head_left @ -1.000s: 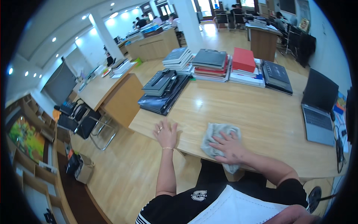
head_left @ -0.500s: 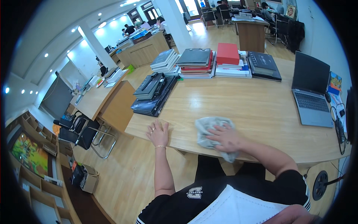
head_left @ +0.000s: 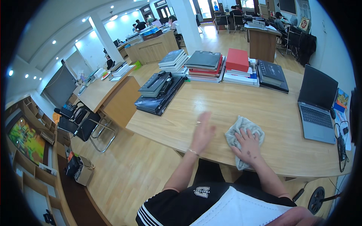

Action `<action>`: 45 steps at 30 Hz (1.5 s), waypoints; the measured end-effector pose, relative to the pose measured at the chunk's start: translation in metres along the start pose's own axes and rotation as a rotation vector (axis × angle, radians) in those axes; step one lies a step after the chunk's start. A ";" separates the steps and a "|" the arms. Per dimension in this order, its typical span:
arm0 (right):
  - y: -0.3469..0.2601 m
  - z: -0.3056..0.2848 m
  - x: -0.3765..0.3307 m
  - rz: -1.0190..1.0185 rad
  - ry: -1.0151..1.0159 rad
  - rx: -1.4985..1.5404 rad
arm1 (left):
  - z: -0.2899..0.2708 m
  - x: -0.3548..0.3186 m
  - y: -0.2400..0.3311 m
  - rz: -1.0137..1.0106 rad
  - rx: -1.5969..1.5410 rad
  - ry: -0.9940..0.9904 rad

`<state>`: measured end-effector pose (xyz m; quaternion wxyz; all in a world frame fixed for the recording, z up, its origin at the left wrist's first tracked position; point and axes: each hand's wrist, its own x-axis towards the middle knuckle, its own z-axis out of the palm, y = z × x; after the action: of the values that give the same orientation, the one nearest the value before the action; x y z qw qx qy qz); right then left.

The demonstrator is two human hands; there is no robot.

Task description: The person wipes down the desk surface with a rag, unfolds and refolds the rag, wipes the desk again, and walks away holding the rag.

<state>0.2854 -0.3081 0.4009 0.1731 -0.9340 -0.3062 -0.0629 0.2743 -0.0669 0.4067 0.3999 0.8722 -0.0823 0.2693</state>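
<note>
A pale grey cloth (head_left: 241,126) lies crumpled on the wooden desk (head_left: 211,101), close to its front edge. My right hand (head_left: 249,147) rests flat on top of it, fingers spread and pointing away from me. To the left of the cloth, my left hand (head_left: 203,132) hovers over or just touches the desk; which of these I cannot tell. It is blurred, but its fingers look stretched out with the thumb apart, and nothing shows in it. A ring and a bracelet are on that arm.
Stacked books and folders (head_left: 203,66), a red box (head_left: 237,59) and black folders (head_left: 156,96) line the desk's far and left sides. At the right stands an open laptop (head_left: 316,109) beside cables (head_left: 342,147). A black chair (head_left: 85,126) is off to the left.
The cloth and my right hand have moved to the right along the desk. My left hand has lifted from its flat place near the left edge and swung right. The view has shifted slightly.
</note>
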 end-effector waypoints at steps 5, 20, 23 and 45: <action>0.006 -0.030 0.041 0.083 -0.129 0.258 | 0.038 0.031 0.055 0.162 -0.383 -0.244; 0.053 -0.038 0.074 0.351 0.111 1.509 | 0.087 0.088 0.068 0.077 -0.887 -0.309; 0.059 -0.031 0.072 0.433 0.042 1.709 | 0.093 0.077 0.069 0.106 -0.914 -0.275; 0.112 -0.015 0.073 0.222 0.284 -0.016 | 0.099 0.044 0.098 0.032 0.567 -0.842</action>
<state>0.4104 -0.3573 0.3990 0.2131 -0.9451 -0.1734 -0.1772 0.3165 -0.2024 0.4413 0.0754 0.9781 -0.1732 -0.0877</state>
